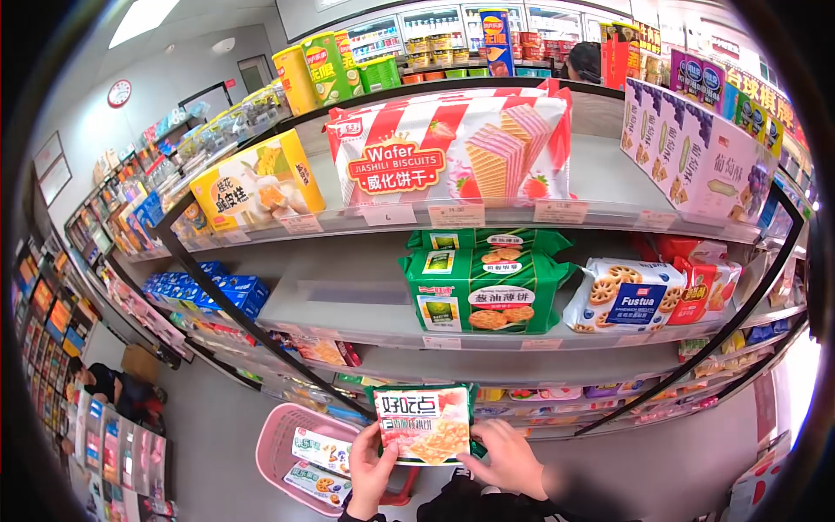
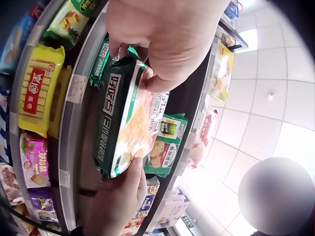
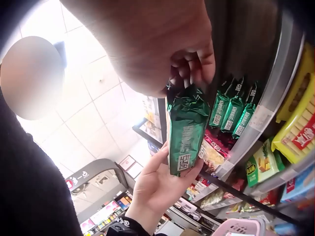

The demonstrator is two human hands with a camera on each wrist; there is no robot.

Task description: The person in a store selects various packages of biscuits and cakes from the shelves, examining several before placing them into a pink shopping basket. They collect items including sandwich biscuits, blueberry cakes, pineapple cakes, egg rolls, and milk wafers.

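Note:
Both hands hold a green biscuit packet [image 1: 423,424] in front of the shelf rack, its front printed with pale biscuits and dark lettering. At one end, my left hand [image 1: 372,474] grips it with the thumb on the printed face. My right hand [image 1: 511,461] pinches the opposite end, thumb over the edge. In the left wrist view the packet [image 2: 129,120] shows its green side and front, between the left hand [image 2: 157,37] and the right hand [image 2: 118,201]. The right wrist view shows the packet's green side [image 3: 187,132], with curled right fingers at its crimped end.
A pink basket [image 1: 271,452] with white biscuit packs [image 1: 317,483] stands on the floor, below left. Shelves ahead carry green cracker packs [image 1: 483,291], a Fustua pack [image 1: 624,296] and a large wafer bag [image 1: 452,148]. A black rack bar [image 1: 252,335] slants down at the left.

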